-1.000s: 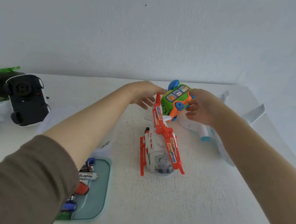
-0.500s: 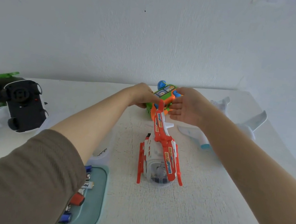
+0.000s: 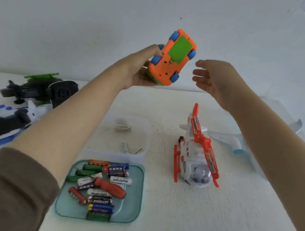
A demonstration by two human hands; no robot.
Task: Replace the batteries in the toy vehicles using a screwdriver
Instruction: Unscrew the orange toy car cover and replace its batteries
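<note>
Your left hand (image 3: 138, 72) gripped the orange toy car (image 3: 173, 59), underside toward you, well above the table (image 3: 201, 221). Your right hand (image 3: 214, 77) hung loose beside it, not touching. The red screwdriver (image 3: 111, 187) lay in the teal tray (image 3: 130, 209) among batteries (image 3: 120, 180).

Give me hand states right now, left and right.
Left hand: holding the orange toy car, underside facing the camera.
Right hand: open, fingers straight, beside the car, holding nothing.
</note>
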